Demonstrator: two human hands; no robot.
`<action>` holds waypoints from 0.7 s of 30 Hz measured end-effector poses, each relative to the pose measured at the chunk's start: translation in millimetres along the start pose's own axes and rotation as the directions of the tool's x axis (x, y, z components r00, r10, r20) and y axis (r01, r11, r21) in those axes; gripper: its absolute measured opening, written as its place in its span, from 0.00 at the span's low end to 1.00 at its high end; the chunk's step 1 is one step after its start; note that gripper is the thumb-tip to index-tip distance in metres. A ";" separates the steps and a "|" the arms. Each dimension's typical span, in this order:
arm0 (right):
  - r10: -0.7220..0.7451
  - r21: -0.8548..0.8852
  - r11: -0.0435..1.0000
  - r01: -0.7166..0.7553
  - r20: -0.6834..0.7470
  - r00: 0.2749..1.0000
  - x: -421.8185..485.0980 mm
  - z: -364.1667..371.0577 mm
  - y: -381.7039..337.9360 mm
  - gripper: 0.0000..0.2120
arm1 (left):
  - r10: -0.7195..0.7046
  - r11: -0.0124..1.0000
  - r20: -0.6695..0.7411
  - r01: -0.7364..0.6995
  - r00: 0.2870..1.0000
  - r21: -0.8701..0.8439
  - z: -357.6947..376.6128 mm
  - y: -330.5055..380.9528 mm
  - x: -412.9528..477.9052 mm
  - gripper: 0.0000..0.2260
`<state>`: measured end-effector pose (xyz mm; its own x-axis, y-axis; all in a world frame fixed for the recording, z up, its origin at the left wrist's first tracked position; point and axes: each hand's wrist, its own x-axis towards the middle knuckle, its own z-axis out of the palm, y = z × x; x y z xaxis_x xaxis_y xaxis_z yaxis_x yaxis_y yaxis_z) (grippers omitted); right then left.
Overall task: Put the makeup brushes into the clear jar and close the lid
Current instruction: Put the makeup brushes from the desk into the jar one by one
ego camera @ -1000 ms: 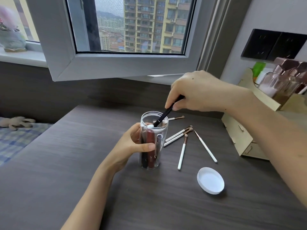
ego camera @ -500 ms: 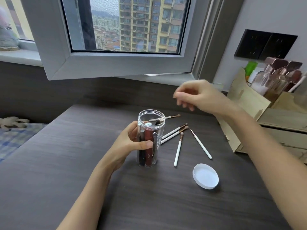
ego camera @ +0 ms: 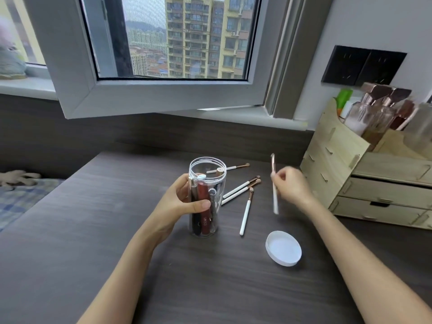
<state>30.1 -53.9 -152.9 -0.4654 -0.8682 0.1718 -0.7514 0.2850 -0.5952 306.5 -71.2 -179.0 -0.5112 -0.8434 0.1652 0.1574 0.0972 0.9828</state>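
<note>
Left hand (ego camera: 184,202): wrapped around the jar (ego camera: 207,197), thumb across the front wall, fingers behind. Jar upright on the tabletop (ego camera: 93,230), mouth uncovered, already loaded with several dark and red tubes and at least one brush handle.

Right of the jar, flat on the tabletop: four white-handled brushes. One (ego camera: 230,168) just behind the jar rim; a pair (ego camera: 240,189) side by side, handle ends near the jar wall; a single one (ego camera: 246,211) further right, bristles pointing away.

Right of those: right hand (ego camera: 289,185), pinched on a fifth brush (ego camera: 274,183), lifted clear of the tabletop and held near vertical, somewhat blurred. Which end carries the bristles: cannot tell for certain.

In front of the right hand, well apart from the jar: white lid (ego camera: 283,248), lying with its hollow side up.

Step in hand, by judgement: transfer of the held brush into the jar.

Procedure:
- Keep the jar pinned and upright with the left hand; tall and narrow, hence prone to tipping from a sideways knock.
- Carry the brush left, above the rim, before lowering; avoid dragging over the brushes lying between.
- Aim for the free gap at the right side of the mouth, not onto the tube tops.
- Lower the end inside before letting go, to prevent bounce-out.
- Repeat for the four remaining, then fit the lid.
</note>
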 end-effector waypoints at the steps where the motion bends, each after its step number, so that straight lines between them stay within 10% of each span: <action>1: -0.023 0.265 0.963 0.048 -0.095 0.995 -8.0 -9.1 -14.2 0.11 | 0.000 1.000 -0.002 0.000 1.000 -0.002 0.0 -0.1 0.1 0.33; 3: -0.019 0.689 0.693 0.213 -0.277 0.961 -33.9 -29.6 -48.7 0.02 | -0.001 1.000 -0.003 0.001 1.000 -0.004 0.1 -0.3 0.0 0.33; 6: -0.130 0.806 0.384 0.450 -0.435 0.891 -71.2 -44.6 -94.7 0.10 | 0.000 1.000 0.000 0.000 1.000 -0.005 0.2 -0.2 -1.1 0.33; 15: -0.555 0.022 0.818 0.574 -0.230 0.799 -72.1 -3.3 -119.5 0.06 | 0.004 1.000 -0.003 -0.004 1.000 -0.001 1.6 -1.2 -1.3 0.31; 21: -0.561 0.060 0.827 0.559 0.044 0.826 -63.3 -9.0 -118.7 0.08 | 0.007 1.000 0.006 -0.007 1.000 0.000 0.9 -1.5 -0.8 0.31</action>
<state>144.5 -29.1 -86.0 0.0578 -0.8954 0.4414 -0.8536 -0.2736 -0.4433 305.9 -70.3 -180.5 -0.5148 -0.8397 0.1726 0.1608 0.1032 0.9816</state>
